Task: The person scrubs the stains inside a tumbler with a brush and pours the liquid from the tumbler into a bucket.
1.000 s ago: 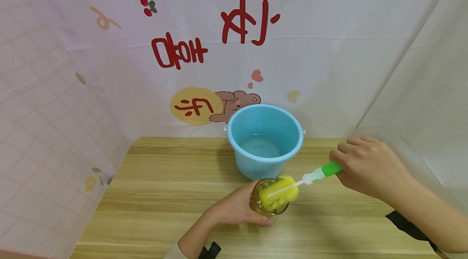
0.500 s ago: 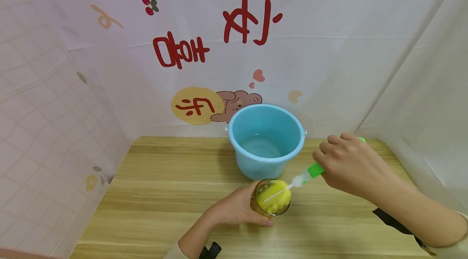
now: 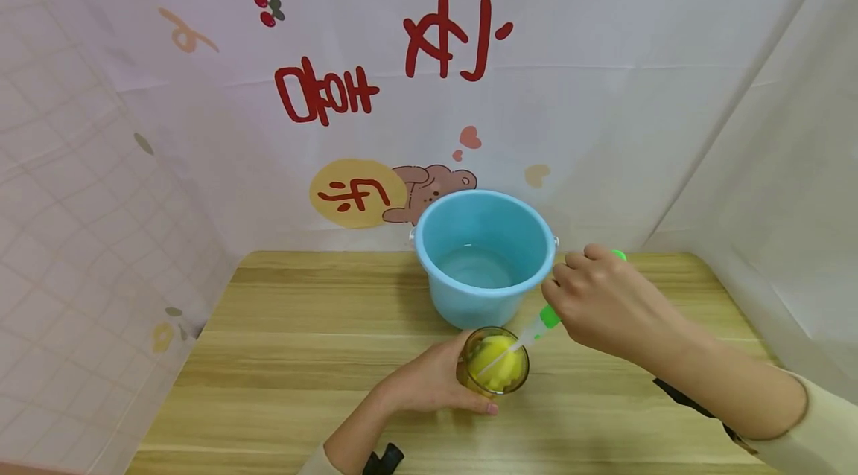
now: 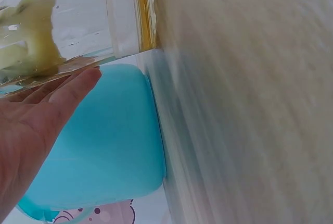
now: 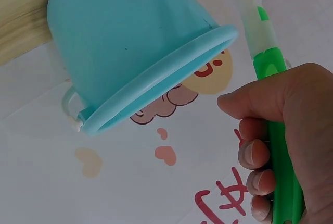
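Sponge (image 3: 504,372), lumpy, inside round glass (image 4: 83,18)

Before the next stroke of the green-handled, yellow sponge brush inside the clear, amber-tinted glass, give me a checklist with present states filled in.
1. Left hand gripping the glass: ok.
2. Right hand gripping the green handle: ok.
3. Yellow sponge head inside the glass: ok.
4. Sponge head reaching the glass's base: not ok, a gap shows.
5. Base flat on the wood-grain table: cannot tell.
6. Round, light-blue bucket upright: ok.
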`<move>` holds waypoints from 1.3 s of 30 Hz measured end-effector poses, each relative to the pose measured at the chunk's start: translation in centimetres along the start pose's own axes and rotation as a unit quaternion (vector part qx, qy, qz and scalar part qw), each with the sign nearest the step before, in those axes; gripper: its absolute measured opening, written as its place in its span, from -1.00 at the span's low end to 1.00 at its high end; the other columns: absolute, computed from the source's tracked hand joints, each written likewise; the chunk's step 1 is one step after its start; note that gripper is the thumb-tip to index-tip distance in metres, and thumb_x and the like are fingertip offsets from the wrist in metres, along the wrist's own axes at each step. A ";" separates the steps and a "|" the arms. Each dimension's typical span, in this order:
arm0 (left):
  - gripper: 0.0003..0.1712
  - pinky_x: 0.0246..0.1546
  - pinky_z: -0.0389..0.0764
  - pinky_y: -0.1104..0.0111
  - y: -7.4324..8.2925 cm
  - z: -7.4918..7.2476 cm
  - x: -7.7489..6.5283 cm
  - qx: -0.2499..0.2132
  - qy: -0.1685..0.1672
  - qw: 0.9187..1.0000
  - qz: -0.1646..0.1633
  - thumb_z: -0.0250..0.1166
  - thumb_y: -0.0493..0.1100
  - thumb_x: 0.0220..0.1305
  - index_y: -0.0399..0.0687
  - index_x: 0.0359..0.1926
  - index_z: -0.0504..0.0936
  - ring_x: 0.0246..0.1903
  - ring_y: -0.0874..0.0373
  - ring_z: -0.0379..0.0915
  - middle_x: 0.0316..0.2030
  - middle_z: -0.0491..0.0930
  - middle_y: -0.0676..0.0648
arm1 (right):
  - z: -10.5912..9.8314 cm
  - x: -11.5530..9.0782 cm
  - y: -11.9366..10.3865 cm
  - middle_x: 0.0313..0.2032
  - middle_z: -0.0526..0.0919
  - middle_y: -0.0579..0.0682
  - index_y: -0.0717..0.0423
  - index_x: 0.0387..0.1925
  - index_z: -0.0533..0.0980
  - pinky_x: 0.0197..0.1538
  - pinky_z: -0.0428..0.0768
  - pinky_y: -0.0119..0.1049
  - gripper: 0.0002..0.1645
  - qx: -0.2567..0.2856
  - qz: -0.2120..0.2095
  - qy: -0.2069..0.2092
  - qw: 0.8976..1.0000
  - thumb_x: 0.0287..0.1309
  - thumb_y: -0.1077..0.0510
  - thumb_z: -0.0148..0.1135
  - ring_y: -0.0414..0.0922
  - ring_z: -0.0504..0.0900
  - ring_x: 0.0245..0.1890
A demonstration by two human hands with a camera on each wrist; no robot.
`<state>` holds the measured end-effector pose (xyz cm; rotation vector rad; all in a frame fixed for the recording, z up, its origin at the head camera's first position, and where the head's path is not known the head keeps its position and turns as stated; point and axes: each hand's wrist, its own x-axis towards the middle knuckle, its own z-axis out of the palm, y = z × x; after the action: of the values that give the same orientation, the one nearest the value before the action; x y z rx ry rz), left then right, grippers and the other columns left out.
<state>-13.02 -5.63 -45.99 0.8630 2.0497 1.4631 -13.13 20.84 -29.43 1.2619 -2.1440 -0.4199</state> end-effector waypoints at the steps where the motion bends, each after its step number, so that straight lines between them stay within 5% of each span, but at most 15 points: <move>1: -0.01 0.29 0.47 0.36 0.0 0.0 0.0 -0.002 -0.001 1.000 0.001 0.68 0.04 0.09 0.38 0.45 0.31 0.17 0.32 0.48 0.20 0.52 0.25 | 0.0 0.1 -0.1 -0.66 0.01 -0.13 0.03 -0.67 0.13 -0.48 0.07 -0.34 -0.57 -0.004 -0.002 -0.001 1.000 0.21 0.41 -0.53 -0.18 -0.01 -0.59; 7: -0.05 0.28 0.47 0.35 0.2 -0.1 0.0 0.003 0.000 1.000 -0.002 0.67 0.06 0.10 0.36 0.42 0.33 0.15 0.31 0.48 0.18 0.53 0.24 | 0.3 0.7 -0.5 -0.66 0.02 -0.11 0.04 -0.67 0.10 -0.48 0.11 -0.31 -0.66 -0.025 -0.024 -0.016 0.999 0.06 0.44 -0.15 -0.16 0.03 -0.59; 11: -0.07 0.26 0.48 0.36 0.1 -0.1 -0.1 0.012 0.004 1.000 -0.007 0.67 0.06 0.10 0.33 0.40 0.34 0.14 0.31 0.48 0.17 0.52 0.24 | 0.5 1.2 -1.0 -0.67 0.04 -0.10 0.06 -0.68 0.10 -0.47 0.14 -0.33 -0.56 -0.047 -0.039 -0.030 0.998 -0.17 0.40 0.21 -0.16 0.06 -0.59; 15: -0.08 0.25 0.49 0.35 0.1 -0.1 -0.1 0.018 0.006 1.000 -0.004 0.68 0.05 0.09 0.31 0.40 0.36 0.14 0.31 0.48 0.16 0.53 0.24 | 0.8 1.3 -1.7 -0.68 0.09 -0.07 0.09 -0.67 0.14 -0.45 0.17 -0.35 -0.51 -0.072 -0.054 -0.056 0.994 -0.20 0.35 0.36 -0.15 0.11 -0.60; 22: -0.08 0.26 0.49 0.34 0.1 -0.1 -0.1 0.028 0.008 1.000 0.002 0.67 0.11 0.09 0.33 0.39 0.35 0.15 0.32 0.47 0.16 0.53 0.26 | 1.5 1.3 -3.0 -0.68 0.08 -0.05 0.11 -0.66 0.14 -0.41 0.16 -0.35 -0.52 -0.102 -0.066 -0.108 0.987 -0.18 0.39 0.33 -0.14 0.11 -0.61; 39: 0.02 0.27 0.48 0.35 0.0 -0.2 -0.1 0.016 0.002 1.000 -0.012 0.65 0.09 0.11 0.38 0.48 0.24 0.14 0.34 0.48 0.20 0.51 0.27 | 1.7 4.2 -5.4 -0.71 0.18 -0.09 -0.04 -0.74 0.21 -0.37 0.09 -0.33 -0.52 -0.203 -0.139 -0.124 0.961 -0.05 0.30 0.34 -0.17 0.09 -0.61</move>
<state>-13.03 -5.82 -45.92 0.8452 2.0844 1.4226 -12.05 14.48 -32.26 1.3208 -1.9355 -1.1281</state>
